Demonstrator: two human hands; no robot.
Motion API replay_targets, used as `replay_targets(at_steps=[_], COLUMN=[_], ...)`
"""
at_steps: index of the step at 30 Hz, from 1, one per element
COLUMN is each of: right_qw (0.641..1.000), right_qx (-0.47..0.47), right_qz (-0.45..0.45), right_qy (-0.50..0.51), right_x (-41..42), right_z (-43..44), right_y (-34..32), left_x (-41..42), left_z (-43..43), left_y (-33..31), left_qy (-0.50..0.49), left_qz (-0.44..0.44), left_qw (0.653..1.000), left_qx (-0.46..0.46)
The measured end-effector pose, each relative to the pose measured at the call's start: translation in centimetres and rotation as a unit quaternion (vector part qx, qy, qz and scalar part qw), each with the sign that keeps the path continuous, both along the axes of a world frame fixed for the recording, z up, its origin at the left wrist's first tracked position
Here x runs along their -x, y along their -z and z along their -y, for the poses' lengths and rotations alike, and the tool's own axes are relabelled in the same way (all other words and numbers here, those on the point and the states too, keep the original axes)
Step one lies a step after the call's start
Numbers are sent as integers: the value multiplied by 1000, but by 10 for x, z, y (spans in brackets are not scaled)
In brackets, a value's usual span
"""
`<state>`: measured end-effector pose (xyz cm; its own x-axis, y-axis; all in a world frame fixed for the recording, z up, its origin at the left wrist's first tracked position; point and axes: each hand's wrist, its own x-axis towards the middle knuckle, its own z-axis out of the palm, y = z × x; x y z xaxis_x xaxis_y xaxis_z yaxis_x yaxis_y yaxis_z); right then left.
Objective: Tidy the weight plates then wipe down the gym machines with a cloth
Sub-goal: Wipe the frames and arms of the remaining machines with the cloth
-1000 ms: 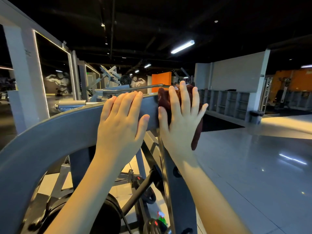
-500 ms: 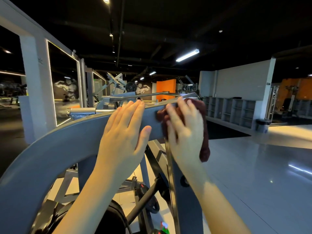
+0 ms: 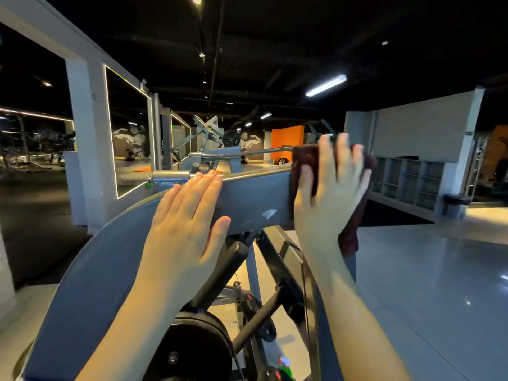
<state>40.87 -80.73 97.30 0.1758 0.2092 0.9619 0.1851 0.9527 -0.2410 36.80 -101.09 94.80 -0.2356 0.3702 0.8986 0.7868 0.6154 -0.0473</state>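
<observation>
**On the machine arm: wiping under way**

Against the far end of the grey machine arm [image 3: 253, 199], a dark red cloth [image 3: 302, 160] is pressed flat by the right hand [image 3: 330, 199], its fingers straight and spread, nothing gripped. The left hand [image 3: 187, 224] is laid flat on the arm just beside it, fingers straight and close together. The wiping stage is judged to be in progress on this one machine. Whether the plates were tidied cannot be told, and the other machines seen behind are presumably left to do. The arm's long axis is seen to sweep up from lower left and level off towards the right. The cloth is draped over that end, its loose length hanging downwards.
</observation>
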Motion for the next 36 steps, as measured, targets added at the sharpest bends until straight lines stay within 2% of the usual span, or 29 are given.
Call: replay_targets(at_steps=[2, 3, 6, 8, 10, 12, 14, 15, 18, 21, 23, 27, 28, 30, 33, 36], right_qw=[999, 1000, 989, 982, 990, 999, 1000, 1000, 996, 991, 995, 997, 998, 998, 991, 999], right_qx=[47, 27, -107, -155, -121, -39, 19, 21, -47, -107, -81, 68, 63, -4, -91, 10], right_qz=[-14, 4, 100, 112, 72, 22, 2, 14, 71, 77, 50, -10, -1, 54, 88, 13], right_qy=[1, -13, -19, -5, 5, 9, -3, -13, -29, -23, -16, -22, -29, -45, -41, -38], right_x=[9, 15, 23, 18, 15, 17, 24, 28, 32, 24, 21, 33, 37, 37, 24, 19], right_z=[17, 31, 57, 48, 37, 36, 51, 62, 78, 59, 49, 73, 84, 94, 66, 42], right_y=[4, 14, 48, 42, 21, 6, 16, 28, 58, 32, 12, 27, 37, 51, 36, 20], left_x=[4, 6, 11, 13, 15, 16, 18, 18, 19, 21, 23, 24, 24, 25, 25, 25], left_z=[7, 11, 20, 21, 21, 20, 21, 21, 21, 21, 22, 21, 21, 22, 23, 24], left_y=[2, 3, 6, 7, 6, 6, 7, 7, 8, 9, 9, 9, 9, 10, 11, 10], left_qy=[-14, -21, -24, -21, -21, -18, -12, -8, -1, 1, 4, 14, 16, 17, 19, 24], left_qz=[15, 20, 11, 6, 0, -8, -13, -14, -18, -20, -20, -28, -29, -31, -27, -20], left_qw=[1000, 999, 999, 1000, 1000, 1000, 1000, 1000, 999, 999, 999, 999, 999, 999, 999, 999], left_qx=[-17, -24, -18, -14, -17, -23, -25, -27, -31, -28, -30, -38, -38, -34, -29, -32])
